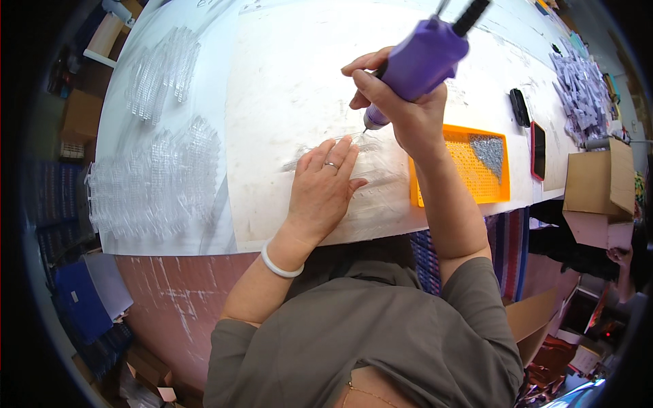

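In my right hand (401, 102) I grip a purple electric screwdriver (428, 58), its cable rising from the top end. The fingers wrap round its body. Its thin bit points down at the table, just beyond the fingertips of my left hand (323, 183). That hand lies with its fingers stretched out on the tabletop, a ring on one finger and a white bangle on the wrist. Under and around the fingers lies something thin and clear (371, 144), hard to tell from the scuffed white surface. What the bit touches is too small to make out.
Clear ridged plastic strips lie in two groups (163, 75) (160, 180) on the left. Right of my right forearm sits an orange tray (459, 194) with small silvery metal pieces (488, 155). Beyond are a black object (519, 107), a red-edged phone (538, 151), a translucent pile (581, 88) and a cardboard box (598, 183).
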The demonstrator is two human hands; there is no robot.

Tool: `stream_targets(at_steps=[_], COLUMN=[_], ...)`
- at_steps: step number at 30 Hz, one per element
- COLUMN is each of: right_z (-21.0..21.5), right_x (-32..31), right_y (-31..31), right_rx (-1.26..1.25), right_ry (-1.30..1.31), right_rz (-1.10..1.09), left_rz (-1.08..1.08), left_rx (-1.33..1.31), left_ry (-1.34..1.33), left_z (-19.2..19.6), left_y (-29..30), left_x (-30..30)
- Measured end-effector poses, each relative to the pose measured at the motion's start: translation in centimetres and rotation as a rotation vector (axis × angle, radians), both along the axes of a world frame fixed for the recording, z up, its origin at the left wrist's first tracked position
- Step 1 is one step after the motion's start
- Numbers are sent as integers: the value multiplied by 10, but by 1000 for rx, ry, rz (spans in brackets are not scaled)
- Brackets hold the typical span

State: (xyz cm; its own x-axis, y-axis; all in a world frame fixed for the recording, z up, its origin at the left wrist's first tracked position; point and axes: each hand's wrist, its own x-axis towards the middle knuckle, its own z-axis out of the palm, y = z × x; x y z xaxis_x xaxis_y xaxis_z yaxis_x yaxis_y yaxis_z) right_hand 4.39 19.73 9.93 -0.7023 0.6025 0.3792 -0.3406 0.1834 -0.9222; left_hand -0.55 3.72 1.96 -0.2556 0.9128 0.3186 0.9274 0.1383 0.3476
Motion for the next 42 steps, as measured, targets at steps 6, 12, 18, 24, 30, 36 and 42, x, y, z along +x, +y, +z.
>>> stream_targets(at_steps=[6, 12, 18, 24, 30, 36, 42], right_z=[-15, 15, 13, -1, -6, -9, -9], right_x=[26, 32, 63, 76, 70, 67, 68], right_y=[13, 12, 44, 44, 41, 37, 39], right_rx=[-29, 104, 64, 32, -5, -12, -20], right_ry=[263, 248, 217, 200, 161, 137, 144], right_rz=[-79, 4, -286, -369, -349, -310, -319], left_rz=[17, 9, 28, 27, 20, 15, 11], left_rx=[-19, -18, -33, -69, -120, -123, -120], left_ry=[24, 40, 41, 89, 91, 86, 88], left_z=[3, 3, 3, 3, 4, 2, 2], left_y=[-1, 1, 6, 6, 5, 4, 5], left_x=[2, 3, 11, 11, 13, 12, 12])
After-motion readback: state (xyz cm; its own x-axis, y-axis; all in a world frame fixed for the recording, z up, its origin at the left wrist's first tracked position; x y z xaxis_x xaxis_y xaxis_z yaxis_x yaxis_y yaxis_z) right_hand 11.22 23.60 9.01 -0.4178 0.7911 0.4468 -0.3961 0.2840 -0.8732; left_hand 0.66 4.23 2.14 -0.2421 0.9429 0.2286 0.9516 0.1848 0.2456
